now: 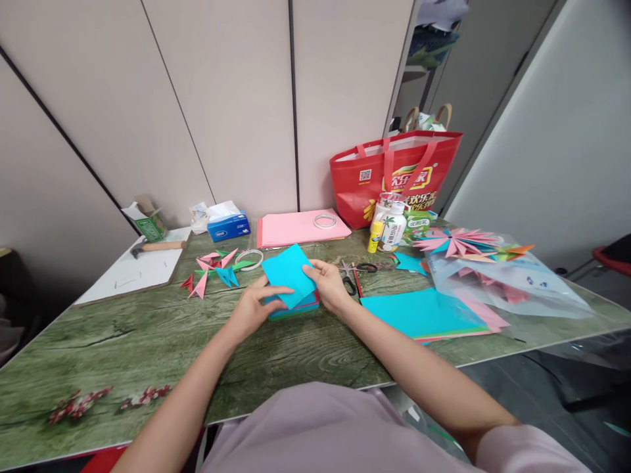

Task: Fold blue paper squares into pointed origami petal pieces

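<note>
A blue paper square point(290, 272) tilts over a paper stack point(296, 314), gripped along its left side by the fingers of the left hand point(251, 309) and at its right edge by the right hand point(329, 282), thumb on top. Pink sheets point(290, 230) lie beyond the stack.
</note>
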A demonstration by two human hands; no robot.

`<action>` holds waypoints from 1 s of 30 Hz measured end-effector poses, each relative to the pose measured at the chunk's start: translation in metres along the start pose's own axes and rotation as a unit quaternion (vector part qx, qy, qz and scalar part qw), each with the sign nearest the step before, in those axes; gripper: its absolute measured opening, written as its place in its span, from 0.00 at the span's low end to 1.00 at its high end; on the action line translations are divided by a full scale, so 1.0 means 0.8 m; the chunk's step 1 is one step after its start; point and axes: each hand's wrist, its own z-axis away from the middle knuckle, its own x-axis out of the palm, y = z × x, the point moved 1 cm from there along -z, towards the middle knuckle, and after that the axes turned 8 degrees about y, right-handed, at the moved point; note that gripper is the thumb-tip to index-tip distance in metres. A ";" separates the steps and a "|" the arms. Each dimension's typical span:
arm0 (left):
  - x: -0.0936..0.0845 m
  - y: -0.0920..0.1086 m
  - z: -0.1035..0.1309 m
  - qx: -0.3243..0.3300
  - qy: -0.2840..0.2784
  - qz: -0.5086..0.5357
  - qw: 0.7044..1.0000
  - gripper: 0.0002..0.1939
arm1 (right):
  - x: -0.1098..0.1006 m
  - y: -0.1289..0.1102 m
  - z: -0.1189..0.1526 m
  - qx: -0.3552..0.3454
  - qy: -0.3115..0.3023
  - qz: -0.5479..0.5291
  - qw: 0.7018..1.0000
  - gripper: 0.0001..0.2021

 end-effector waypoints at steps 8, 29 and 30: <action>0.003 0.001 0.001 -0.034 0.035 -0.004 0.999 0.06 | 0.002 0.002 0.001 0.015 -0.018 -0.022 0.999 0.15; 0.001 0.014 0.003 0.005 0.000 -0.028 1.000 0.09 | 0.004 -0.007 0.007 -0.045 -0.018 0.033 0.998 0.16; 0.001 0.013 0.003 -0.001 0.011 -0.036 0.999 0.08 | 0.004 -0.007 0.007 -0.044 -0.022 0.035 0.998 0.16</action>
